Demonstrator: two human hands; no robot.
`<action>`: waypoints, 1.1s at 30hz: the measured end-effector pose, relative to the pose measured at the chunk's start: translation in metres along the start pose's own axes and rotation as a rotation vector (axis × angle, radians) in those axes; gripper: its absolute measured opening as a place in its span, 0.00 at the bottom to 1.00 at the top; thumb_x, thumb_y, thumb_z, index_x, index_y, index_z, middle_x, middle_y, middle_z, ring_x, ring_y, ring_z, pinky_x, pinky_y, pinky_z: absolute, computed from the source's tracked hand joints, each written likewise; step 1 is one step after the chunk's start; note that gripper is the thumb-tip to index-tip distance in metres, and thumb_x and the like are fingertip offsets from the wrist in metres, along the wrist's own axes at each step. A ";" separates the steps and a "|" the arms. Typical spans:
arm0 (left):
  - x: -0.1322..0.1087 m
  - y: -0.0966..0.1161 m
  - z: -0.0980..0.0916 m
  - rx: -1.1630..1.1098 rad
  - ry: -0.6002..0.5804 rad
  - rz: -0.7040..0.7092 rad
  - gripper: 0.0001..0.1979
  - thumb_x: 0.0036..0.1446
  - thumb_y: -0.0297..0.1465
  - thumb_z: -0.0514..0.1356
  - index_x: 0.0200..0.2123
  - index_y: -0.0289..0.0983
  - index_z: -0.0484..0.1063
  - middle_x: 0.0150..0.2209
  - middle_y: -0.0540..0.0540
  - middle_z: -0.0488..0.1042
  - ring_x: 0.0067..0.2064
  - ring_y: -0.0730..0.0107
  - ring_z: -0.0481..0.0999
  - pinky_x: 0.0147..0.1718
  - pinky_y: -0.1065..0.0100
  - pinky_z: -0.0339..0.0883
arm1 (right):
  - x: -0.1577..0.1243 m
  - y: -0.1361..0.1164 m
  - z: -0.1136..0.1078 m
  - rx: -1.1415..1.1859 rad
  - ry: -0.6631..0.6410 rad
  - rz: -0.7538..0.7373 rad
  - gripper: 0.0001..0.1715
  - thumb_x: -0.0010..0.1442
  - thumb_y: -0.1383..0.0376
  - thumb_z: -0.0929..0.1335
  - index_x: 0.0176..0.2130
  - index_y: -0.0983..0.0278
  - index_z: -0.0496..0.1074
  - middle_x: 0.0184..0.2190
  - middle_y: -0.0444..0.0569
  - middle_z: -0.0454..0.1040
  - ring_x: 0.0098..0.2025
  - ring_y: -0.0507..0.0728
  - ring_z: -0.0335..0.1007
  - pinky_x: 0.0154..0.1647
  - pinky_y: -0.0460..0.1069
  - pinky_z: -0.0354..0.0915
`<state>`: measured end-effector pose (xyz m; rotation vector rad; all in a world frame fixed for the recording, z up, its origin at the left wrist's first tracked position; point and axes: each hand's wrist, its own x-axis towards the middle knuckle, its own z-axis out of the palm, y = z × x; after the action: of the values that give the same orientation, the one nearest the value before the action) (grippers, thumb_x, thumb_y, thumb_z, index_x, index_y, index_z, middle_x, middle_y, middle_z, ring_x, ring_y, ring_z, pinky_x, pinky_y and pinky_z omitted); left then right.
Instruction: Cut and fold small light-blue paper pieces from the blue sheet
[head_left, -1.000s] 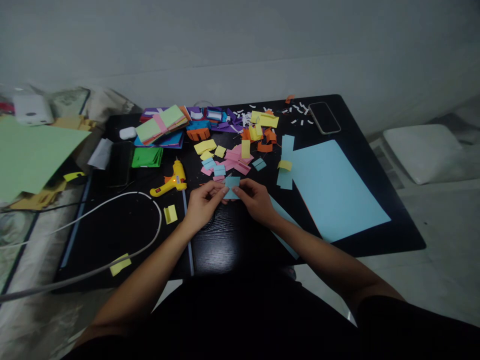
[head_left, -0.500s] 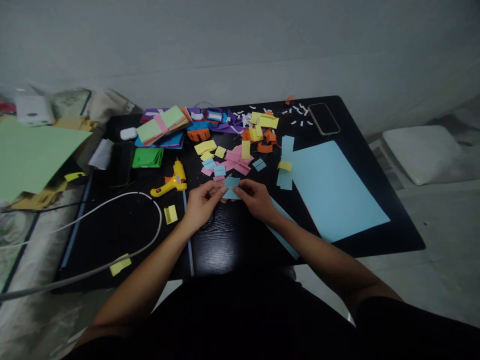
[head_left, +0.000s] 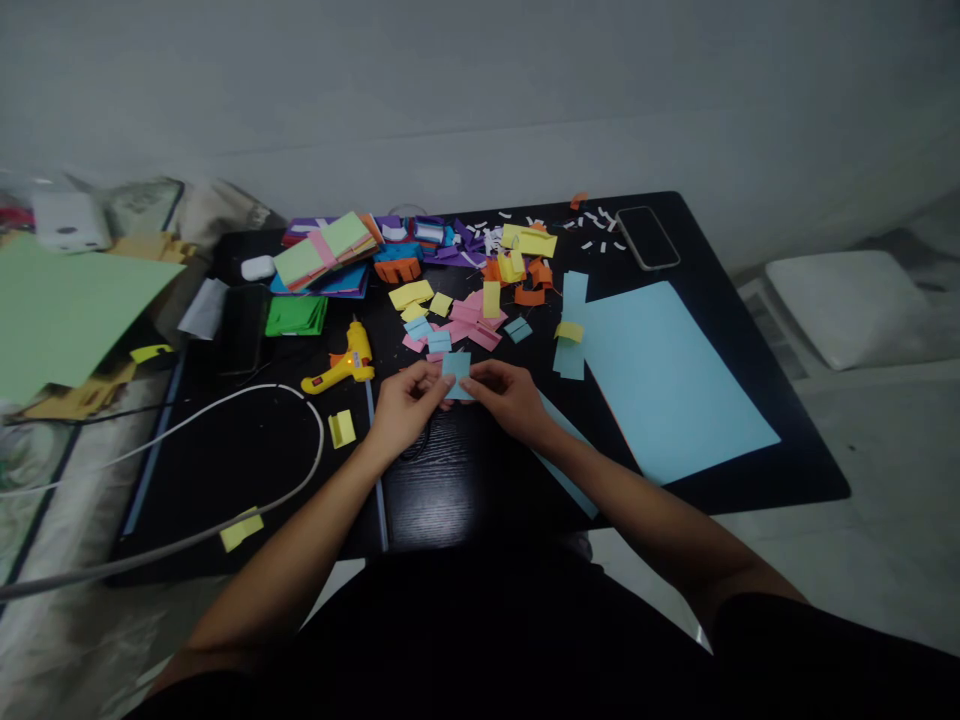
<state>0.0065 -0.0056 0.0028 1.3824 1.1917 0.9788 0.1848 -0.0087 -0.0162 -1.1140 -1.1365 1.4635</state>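
A small light-blue piece of paper (head_left: 457, 372) is pinched between my two hands over the black table (head_left: 450, 500). My left hand (head_left: 407, 400) grips its left edge, thumb on top. The lower right side of the paper is between the thumb and fingers of my right hand (head_left: 508, 398). Just beyond my fingers lie folded blue paper pieces (head_left: 417, 328) and pink paper pieces (head_left: 472, 322). Left of my left hand are a yellow glue gun (head_left: 351, 358) and a folded yellow paper piece (head_left: 342, 429).
Large light-blue sheets (head_left: 675, 380) cover the table's right side, beside blue strips (head_left: 574, 300). A phone (head_left: 648, 238) lies at the back right. Stacked coloured papers (head_left: 327, 250) and a green packet (head_left: 296, 315) are at the back left. A white cable (head_left: 319, 440) loops across the left.
The blue paper has turned and shifted slightly left between my fingers, now standing taller. My right hand has moved a little left with it.
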 end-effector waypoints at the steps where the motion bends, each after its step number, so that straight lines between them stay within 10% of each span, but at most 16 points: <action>1: 0.000 0.000 0.000 0.000 0.007 0.000 0.14 0.57 0.42 0.68 0.33 0.36 0.75 0.24 0.51 0.76 0.25 0.71 0.77 0.29 0.69 0.72 | 0.000 0.000 0.000 0.023 -0.009 0.018 0.20 0.49 0.50 0.79 0.33 0.62 0.78 0.31 0.45 0.79 0.34 0.56 0.78 0.41 0.54 0.79; 33: 0.005 -0.001 -0.007 -0.092 -0.050 -0.061 0.20 0.54 0.46 0.69 0.35 0.34 0.78 0.27 0.44 0.82 0.28 0.64 0.82 0.32 0.64 0.78 | 0.005 -0.004 -0.003 0.044 0.044 0.010 0.24 0.46 0.47 0.79 0.29 0.62 0.76 0.26 0.43 0.76 0.30 0.55 0.75 0.38 0.54 0.79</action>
<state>0.0008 0.0007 0.0028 1.2837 1.1311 0.9395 0.1878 -0.0033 -0.0133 -1.1173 -1.0653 1.4578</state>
